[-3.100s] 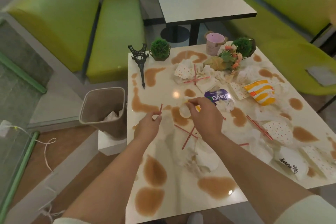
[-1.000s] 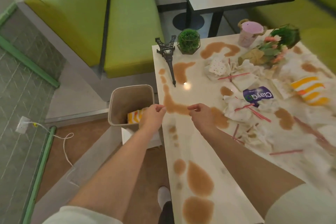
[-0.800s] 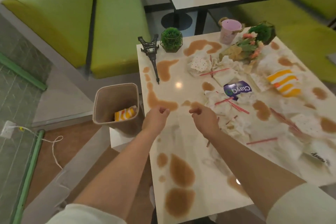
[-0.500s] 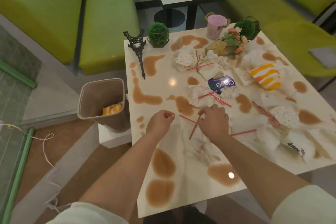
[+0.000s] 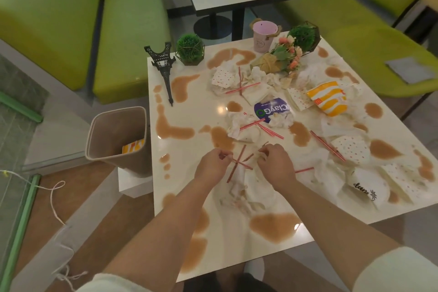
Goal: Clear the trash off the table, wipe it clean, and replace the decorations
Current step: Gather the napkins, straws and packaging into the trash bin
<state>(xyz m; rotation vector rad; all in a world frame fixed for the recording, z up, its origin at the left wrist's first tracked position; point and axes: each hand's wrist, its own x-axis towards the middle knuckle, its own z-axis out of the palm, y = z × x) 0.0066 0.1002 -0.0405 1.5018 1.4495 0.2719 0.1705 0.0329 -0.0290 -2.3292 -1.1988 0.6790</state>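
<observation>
While the left hand [image 5: 212, 163] pinches one red straw [image 5: 237, 162] beside the bin [image 5: 118, 140], the right hand [image 5: 275, 161] grips crumpled napkins [image 5: 251, 182]. Both look light and flimsy; the straw is likely best pinched mid-length, the soggy napkins bunched whole.

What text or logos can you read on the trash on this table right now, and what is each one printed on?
"ClayGo", upside down to the camera, on the purple card; smaller line above it too small to read.
Black script, roughly "dans", on the white wrapper; not surely legible.
Small red mark on the yellow striped wrapper; too blurred.
Faint print on the pink pot; unreadable.
</observation>
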